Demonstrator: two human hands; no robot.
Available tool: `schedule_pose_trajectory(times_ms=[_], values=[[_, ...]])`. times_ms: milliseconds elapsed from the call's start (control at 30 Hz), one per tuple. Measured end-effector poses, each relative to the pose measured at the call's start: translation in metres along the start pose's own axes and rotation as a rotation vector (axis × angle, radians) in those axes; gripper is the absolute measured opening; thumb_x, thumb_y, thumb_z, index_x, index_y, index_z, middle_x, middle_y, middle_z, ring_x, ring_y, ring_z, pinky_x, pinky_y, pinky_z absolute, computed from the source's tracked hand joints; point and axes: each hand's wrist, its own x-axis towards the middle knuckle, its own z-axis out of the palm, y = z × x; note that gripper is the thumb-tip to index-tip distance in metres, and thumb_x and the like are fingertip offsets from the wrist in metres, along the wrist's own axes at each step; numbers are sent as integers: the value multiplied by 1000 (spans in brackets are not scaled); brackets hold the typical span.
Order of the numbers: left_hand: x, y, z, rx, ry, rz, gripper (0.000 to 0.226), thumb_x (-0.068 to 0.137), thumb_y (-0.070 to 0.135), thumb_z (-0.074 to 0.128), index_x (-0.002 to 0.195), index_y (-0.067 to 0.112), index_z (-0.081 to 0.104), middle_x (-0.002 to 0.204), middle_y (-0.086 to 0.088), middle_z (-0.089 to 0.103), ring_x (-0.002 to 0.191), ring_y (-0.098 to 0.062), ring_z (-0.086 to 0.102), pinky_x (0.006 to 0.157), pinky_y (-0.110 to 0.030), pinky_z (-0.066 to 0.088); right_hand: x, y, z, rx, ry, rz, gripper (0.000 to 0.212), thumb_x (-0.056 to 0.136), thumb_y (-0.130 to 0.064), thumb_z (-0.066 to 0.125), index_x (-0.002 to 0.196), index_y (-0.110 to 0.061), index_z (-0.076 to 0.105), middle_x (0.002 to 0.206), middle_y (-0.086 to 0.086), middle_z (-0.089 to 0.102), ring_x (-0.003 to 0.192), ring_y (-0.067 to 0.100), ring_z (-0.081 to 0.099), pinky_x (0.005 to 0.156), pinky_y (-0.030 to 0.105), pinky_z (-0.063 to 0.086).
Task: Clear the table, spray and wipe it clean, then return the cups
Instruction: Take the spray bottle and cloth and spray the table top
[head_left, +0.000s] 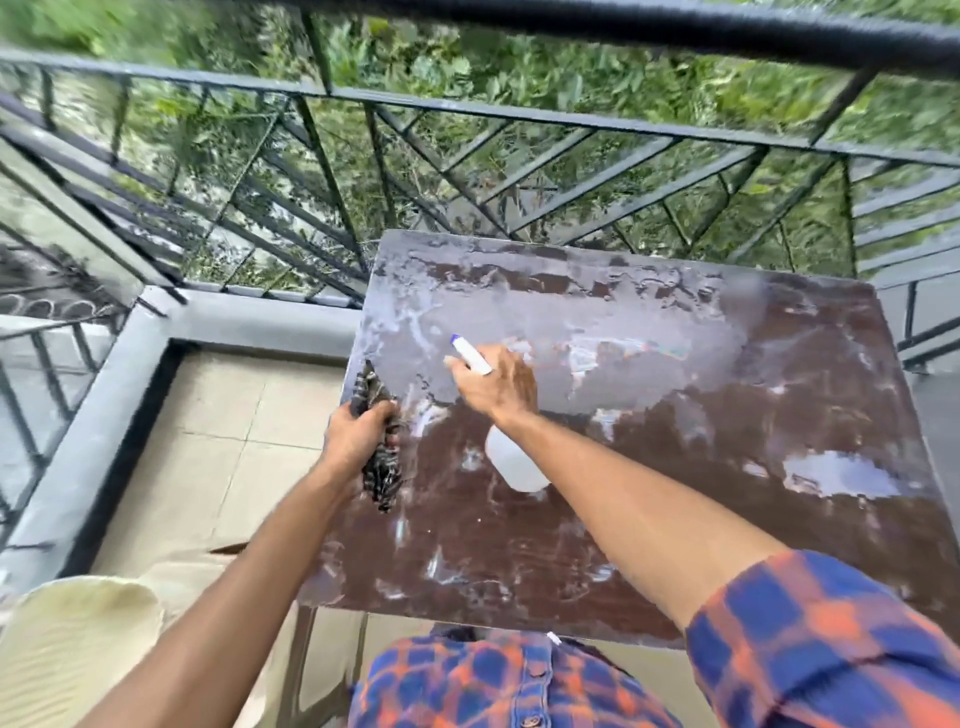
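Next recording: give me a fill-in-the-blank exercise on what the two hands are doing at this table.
1. The right hand holds a white spray bottle whose nozzle tip is ____.
2. The left hand grips a dark cloth at the ____ edge of the table.
3. The floor beside the table is laid with beige ____.
Missing words: blue; left; tiles.

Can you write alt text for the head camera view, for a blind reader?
A person's right hand holds a white spray bottle over a wet brown table, while the left hand grips a dark cloth at its left edge.
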Motion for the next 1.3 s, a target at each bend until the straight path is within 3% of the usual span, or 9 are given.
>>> schedule_pose_trajectory(times_ms=[133, 300, 433, 500, 700, 833, 933, 1067, 1300], values=[[8, -8, -16, -32, -20, -23, 27, 64, 32, 74, 78, 11, 64, 62, -11, 59, 52, -23, 51, 58, -30, 42, -9, -5, 16, -59, -19, -14, 50, 98, -61, 54, 99, -16, 77, 107, 17, 77, 99, 42, 70, 78, 39, 53], [2, -8, -13, -65, -46, -25, 12, 88, 14, 69, 95, 6, 63, 66, -8, 64, 51, -21, 56, 58, -33, 47, -11, 14, 10, -9, 48, 89, 51, 94, -61, 58, 89, -13, 75, 94, 16, 76, 92, 41, 70, 76, 39, 55], [7, -7, -5, -28, -95, -33, 16, 92, 11, 66, 105, 3, 62, 64, -7, 65, 50, -17, 58, 55, -32, 49, -17, 35, -11, 11, 145, 158, 55, 94, -66, 56, 74, -16, 66, 83, 14, 71, 84, 37, 67, 73, 37, 53], [8, -4, 3, -15, -112, -27, 15, 90, 8, 65, 103, 2, 61, 63, -8, 64, 48, -17, 57, 51, -30, 47, -19, 49, -25, 35, 197, 229, 58, 94, -65, 59, 65, -16, 58, 81, 16, 66, 83, 37, 64, 72, 37, 48], [14, 3, 24, 39, -168, -19, 15, 88, 10, 67, 99, 1, 63, 58, -8, 62, 47, -18, 55, 51, -32, 45, -31, 92, -50, 29, 274, 308, 51, 90, -63, 60, 70, -17, 68, 77, 12, 70, 84, 39, 70, 68, 36, 49], [14, 5, 41, 107, -208, 17, 12, 89, 10, 67, 97, 1, 63, 62, -8, 64, 48, -18, 57, 54, -32, 47, -45, 117, -66, 19, 328, 392, 49, 91, -62, 60, 90, -18, 81, 98, 20, 77, 98, 43, 70, 80, 40, 52], [8, 8, 54, 147, -247, 24, 9, 90, 12, 66, 92, 3, 64, 67, -10, 65, 51, -19, 58, 56, -31, 47, -53, 134, -76, 34, 372, 396, 50, 90, -65, 56, 81, -19, 74, 100, 19, 77, 101, 43, 69, 85, 42, 53], [1, 6, 76, 179, -293, 29, 7, 91, 11, 65, 88, 5, 62, 63, -8, 63, 50, -19, 56, 53, -31, 46, -61, 155, -98, 65, 419, 429, 45, 94, -54, 61, 68, -17, 67, 99, 24, 75, 101, 46, 67, 82, 43, 51], [-17, -4, 133, 186, -300, 47, 10, 89, 11, 66, 82, 5, 62, 56, -8, 60, 47, -23, 52, 54, -31, 43, -64, 200, -135, 63, 438, 482, 50, 92, -60, 59, 90, -14, 78, 101, 23, 75, 101, 45, 68, 80, 42, 50]])
